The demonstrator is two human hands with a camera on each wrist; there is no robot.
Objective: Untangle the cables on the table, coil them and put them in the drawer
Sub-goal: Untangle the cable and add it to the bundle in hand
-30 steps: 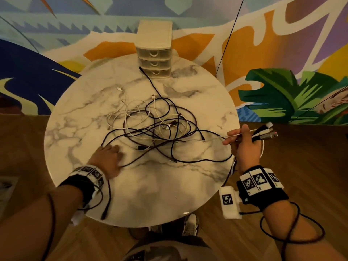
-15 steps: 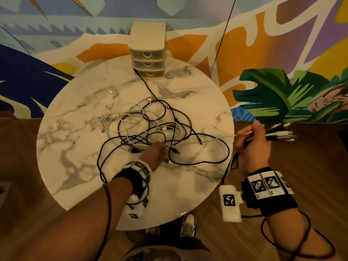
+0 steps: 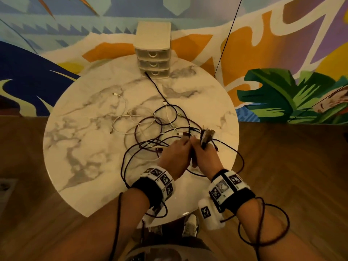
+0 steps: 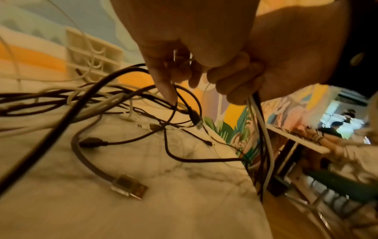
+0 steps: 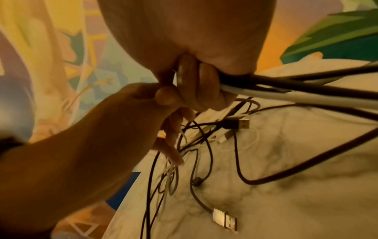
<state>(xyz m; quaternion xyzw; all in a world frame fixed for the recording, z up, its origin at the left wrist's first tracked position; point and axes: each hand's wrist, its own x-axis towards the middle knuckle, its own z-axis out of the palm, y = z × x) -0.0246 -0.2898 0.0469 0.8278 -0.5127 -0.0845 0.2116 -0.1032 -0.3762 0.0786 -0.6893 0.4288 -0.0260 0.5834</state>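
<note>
A tangle of black and white cables (image 3: pixel 160 132) lies on the round marble table (image 3: pixel 79 147). Over its right part my right hand (image 3: pixel 197 147) grips a bundle of cable ends (image 3: pixel 207 134), plugs sticking up. In the right wrist view the right hand (image 5: pixel 194 84) holds black and white cables (image 5: pixel 286 92). My left hand (image 3: pixel 185 143) sits right against it, and in the left wrist view the left hand (image 4: pixel 174 72) pinches a thin white cable with its index finger pointing down into the tangle. A loose USB plug (image 4: pixel 131 187) lies on the table. The small three-drawer unit (image 3: pixel 153 53) stands at the far edge, all drawers closed.
One black cable (image 3: pixel 156 87) runs from the tangle up to the drawer unit. A white cable end (image 3: pixel 114 94) lies apart at the upper left. Held cables hang over the table's near right edge (image 4: pixel 263 153). Wooden floor surrounds the table, and a painted wall stands behind it.
My left hand crossed from the table's left part through the tangle to meet the right hand. The right hand came back from beyond the right edge to over the table, still holding the cable ends.
</note>
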